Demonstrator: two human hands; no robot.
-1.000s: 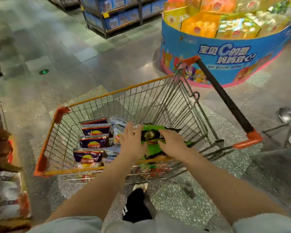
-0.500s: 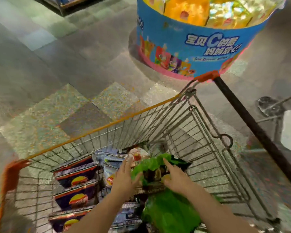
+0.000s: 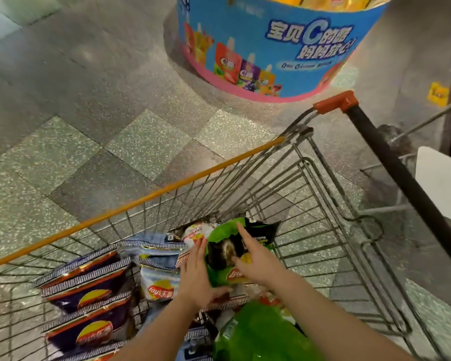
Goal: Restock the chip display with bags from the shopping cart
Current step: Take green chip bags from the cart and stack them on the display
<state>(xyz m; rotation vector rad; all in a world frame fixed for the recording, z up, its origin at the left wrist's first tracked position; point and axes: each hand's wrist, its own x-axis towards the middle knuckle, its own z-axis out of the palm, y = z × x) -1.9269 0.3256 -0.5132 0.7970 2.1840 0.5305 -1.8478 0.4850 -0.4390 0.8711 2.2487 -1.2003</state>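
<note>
The floor [image 3: 130, 152] is grey and green speckled tile. A round blue bin [image 3: 271, 48] stands past the cart [image 3: 310, 204], well apart from the hands. The chip display itself is not in view here.

Down in the cart lie many chip bags. Purple bags [image 3: 89, 290] are stacked on the left side. A green bag [image 3: 235, 246] lies on top of the pile, in the middle. Its long way runs from the person toward the far end of the cart.

The left hand [image 3: 195, 277] lies flat along the bag's left edge, fingers straight. The right hand [image 3: 255, 259] rests on top of the bag, fingers straight and spread. Neither hand grips it yet. Both hands are touching the bag, one on each side, so both can close on it and lift.
</note>
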